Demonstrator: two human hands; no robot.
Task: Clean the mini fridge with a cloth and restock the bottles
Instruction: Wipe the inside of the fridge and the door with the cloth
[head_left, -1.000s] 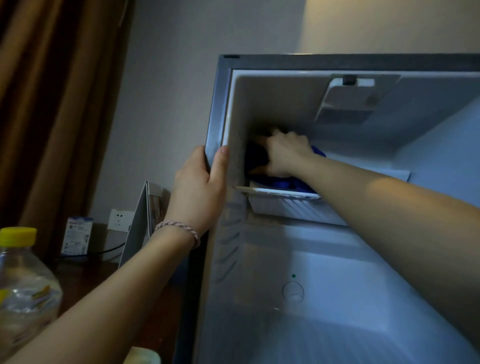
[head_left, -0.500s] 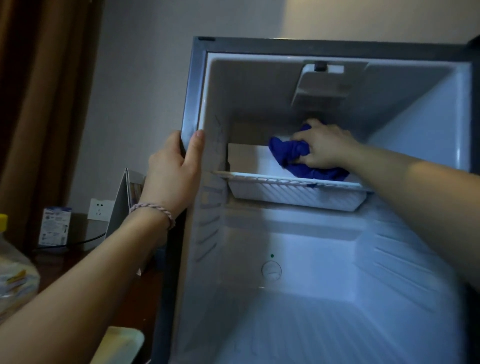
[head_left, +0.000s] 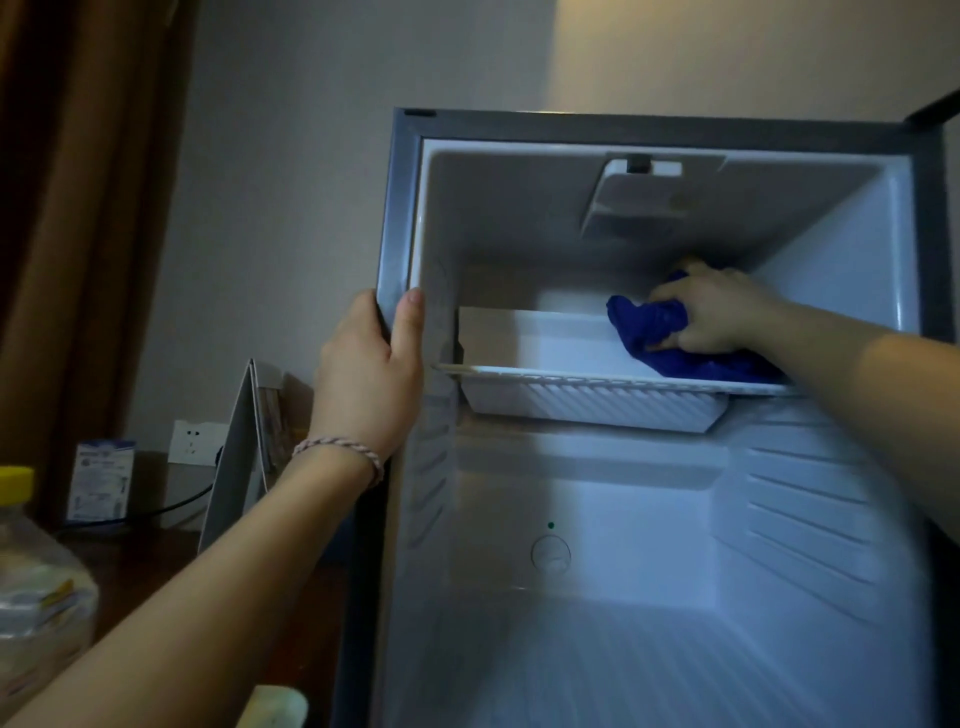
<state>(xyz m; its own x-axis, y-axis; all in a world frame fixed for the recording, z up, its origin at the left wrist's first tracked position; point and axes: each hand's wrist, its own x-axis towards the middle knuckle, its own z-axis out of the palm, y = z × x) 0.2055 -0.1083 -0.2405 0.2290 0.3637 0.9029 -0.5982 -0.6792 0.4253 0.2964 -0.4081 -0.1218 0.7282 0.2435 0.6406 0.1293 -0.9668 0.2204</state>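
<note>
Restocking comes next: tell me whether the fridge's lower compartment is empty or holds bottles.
Empty. The lower compartment shows only bare floor and walls; the one bottle in view stands outside, left of the fridge.

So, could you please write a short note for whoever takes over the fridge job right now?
Left hand grips the left front edge of the mini fridge.
Right hand holds the blue cloth on the right end of the white shelf tray.
Done: fridge open, no bottles inside, upper tray being wiped.
Left: lower compartment, then restock; one yellow-capped bottle stands outside at far left.
</note>
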